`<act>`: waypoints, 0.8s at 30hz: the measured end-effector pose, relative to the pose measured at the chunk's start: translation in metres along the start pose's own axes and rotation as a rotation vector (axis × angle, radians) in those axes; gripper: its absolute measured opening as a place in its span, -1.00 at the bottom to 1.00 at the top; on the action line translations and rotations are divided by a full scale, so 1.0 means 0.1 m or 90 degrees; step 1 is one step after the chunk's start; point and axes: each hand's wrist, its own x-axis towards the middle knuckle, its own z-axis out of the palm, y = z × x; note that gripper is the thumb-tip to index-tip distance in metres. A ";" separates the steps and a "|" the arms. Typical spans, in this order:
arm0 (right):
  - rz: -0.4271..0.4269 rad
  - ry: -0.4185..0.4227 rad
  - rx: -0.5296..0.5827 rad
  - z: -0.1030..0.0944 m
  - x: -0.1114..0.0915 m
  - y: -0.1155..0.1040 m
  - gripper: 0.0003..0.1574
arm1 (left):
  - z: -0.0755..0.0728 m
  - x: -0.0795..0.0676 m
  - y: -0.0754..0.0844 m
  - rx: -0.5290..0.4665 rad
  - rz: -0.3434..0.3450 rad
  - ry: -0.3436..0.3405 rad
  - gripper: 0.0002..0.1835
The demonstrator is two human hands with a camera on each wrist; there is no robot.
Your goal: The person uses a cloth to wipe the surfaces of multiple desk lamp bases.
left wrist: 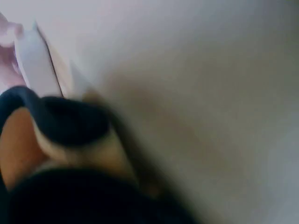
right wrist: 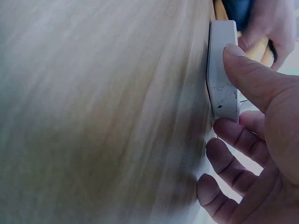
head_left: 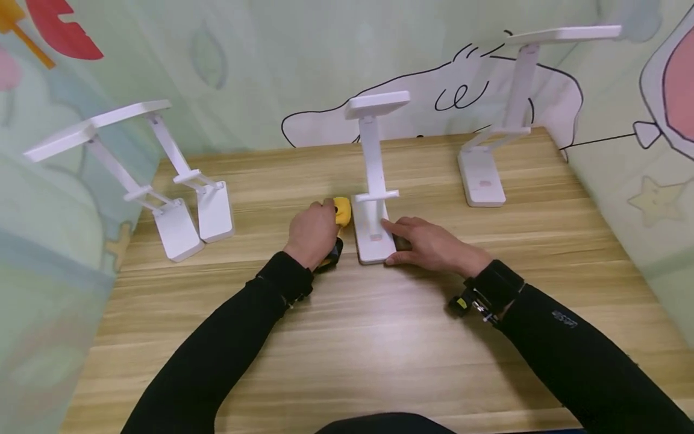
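A white desk lamp (head_left: 374,175) stands upright at the middle of the table, its head raised and its flat base (right wrist: 223,70) on the wood. My right hand (head_left: 425,244) holds the near right corner of that base; the thumb (right wrist: 243,65) lies against the front end and the other fingers are beside the right edge. Left of the base, my left hand (head_left: 313,234) grips a yellow object (head_left: 343,211), mostly hidden by the fingers. In the right wrist view it shows yellow and dark parts, but its kind cannot be told. The left wrist view is blurred.
Two white desk lamps (head_left: 179,232) (head_left: 215,211) stand side by side at the left, heads raised. Another lamp (head_left: 482,181) stands at the back right. A patterned wall (head_left: 244,90) borders the wooden table (head_left: 390,337) behind and at both sides.
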 end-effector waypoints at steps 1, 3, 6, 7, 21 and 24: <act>-0.001 -0.001 0.004 0.00 0.00 0.00 0.06 | -0.03 0.00 0.01 0.000 -0.014 0.003 -0.70; -0.004 -0.002 0.006 0.01 0.00 0.00 0.05 | -0.10 -0.02 0.07 -0.002 -0.009 0.011 -0.66; -0.008 0.005 -0.001 0.01 -0.02 0.02 0.05 | -0.19 -0.12 0.25 0.022 0.059 0.042 -0.60; -0.010 0.008 -0.005 0.01 -0.02 0.03 0.05 | -0.22 -0.15 0.32 0.033 0.086 0.052 -0.56; -0.028 0.010 0.004 0.03 0.00 0.05 0.05 | -0.10 0.05 0.34 0.164 0.160 -0.014 -0.70; -0.022 0.008 0.003 0.02 0.00 0.05 0.06 | -0.12 0.08 0.20 0.100 0.115 -0.061 -0.77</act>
